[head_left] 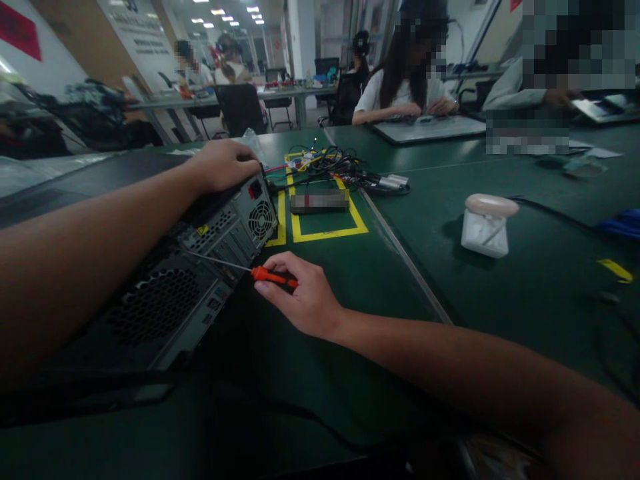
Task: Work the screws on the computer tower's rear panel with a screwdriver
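A black and grey computer case [230,233] lies tilted on the green table at the left, its back panel with a fan grille and vents facing me. My right hand [305,293] is closed around the orange and black handle of a screwdriver [270,275]. The thin shaft points left, and its tip is at the back panel, near the slot covers. My left hand [225,163] rests on the upper far edge of the case, beside the power supply end. Its fingers bend over the edge and their tips are partly hidden.
Beyond the case lies a tangle of cables [340,163] by yellow tape [330,235] and a dark box. At the right stands an open white earbud case [485,230]. People sit at tables further back.
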Tool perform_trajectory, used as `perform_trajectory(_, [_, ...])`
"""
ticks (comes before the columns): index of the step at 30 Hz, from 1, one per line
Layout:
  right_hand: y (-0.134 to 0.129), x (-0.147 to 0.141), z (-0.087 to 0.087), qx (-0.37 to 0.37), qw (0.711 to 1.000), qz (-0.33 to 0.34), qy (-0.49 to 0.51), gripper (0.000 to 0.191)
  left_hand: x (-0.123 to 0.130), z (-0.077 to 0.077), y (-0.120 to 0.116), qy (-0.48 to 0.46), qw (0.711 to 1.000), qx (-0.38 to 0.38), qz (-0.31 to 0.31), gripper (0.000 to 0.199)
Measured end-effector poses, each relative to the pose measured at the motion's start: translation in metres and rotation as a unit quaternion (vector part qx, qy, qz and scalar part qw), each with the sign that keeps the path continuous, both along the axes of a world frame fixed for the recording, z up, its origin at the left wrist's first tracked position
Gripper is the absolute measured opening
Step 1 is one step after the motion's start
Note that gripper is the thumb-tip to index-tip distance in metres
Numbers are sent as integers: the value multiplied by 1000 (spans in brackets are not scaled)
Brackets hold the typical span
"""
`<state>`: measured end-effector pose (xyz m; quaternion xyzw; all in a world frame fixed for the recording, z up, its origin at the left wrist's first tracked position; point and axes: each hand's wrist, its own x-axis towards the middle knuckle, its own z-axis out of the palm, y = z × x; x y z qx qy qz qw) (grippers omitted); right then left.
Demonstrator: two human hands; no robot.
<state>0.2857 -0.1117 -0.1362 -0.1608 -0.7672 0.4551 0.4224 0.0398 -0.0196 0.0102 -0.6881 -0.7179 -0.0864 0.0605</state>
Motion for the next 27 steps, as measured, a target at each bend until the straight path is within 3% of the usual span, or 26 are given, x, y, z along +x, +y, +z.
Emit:
perform_trajectory(7, [0, -1, 1, 22, 1000, 1, 6, 25, -1, 0, 1, -1, 1000, -1, 2, 67])
perform_trajectory(15, [-5, -1, 3, -46, 999, 28, -7, 29, -2, -1, 2, -3, 1000, 0, 8, 65])
perform_trajectory(27, [-6, -1, 2, -40, 999, 34, -7, 24, 1, -1, 0, 3, 1000, 4, 13, 66])
